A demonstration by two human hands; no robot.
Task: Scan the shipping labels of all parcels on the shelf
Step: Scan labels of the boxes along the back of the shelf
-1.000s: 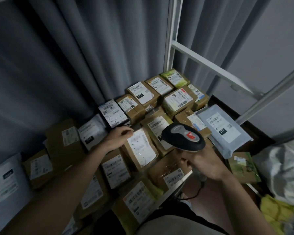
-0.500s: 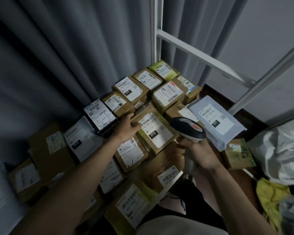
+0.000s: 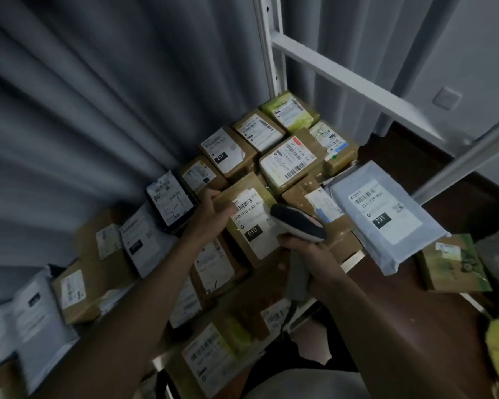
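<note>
The person's left hand [image 3: 211, 217] grips the upper left corner of a brown cardboard parcel [image 3: 242, 223], fingers curled over its edge and the thumb lying on the top face beside the white shipping label [image 3: 252, 223], which carries a barcode and a black block reading 010. The parcel sits tilted, its label side raised toward the camera, near the middle of the shelf [image 3: 355, 259] among the other boxes. The right hand [image 3: 319, 263] is wrapped tight round the grey handle of a barcode scanner [image 3: 298, 223], whose dark head with a red mark hangs just over the right edge of the 010 label, nose turned toward it. Behind this parcel, toward the back corner of the shelf by the white upright post [image 3: 267, 44], lie more brown boxes, one with a 231 label [image 3: 222, 151], one with a large barcode label [image 3: 291, 162], and a green-printed box [image 3: 290, 110] farthest back. At the right edge of the shelf a grey poly mailer [image 3: 383, 214] marked 231 overhangs the front rail, and a green flat box [image 3: 455, 266] lies just beyond it. To the left a black packet [image 3: 170, 203] with handwriting on its label rests against further cartons and pale mailers that run along the shelf's left end, blurred there. Grey curtain folds [image 3: 98, 96] hang behind the shelf.
</note>
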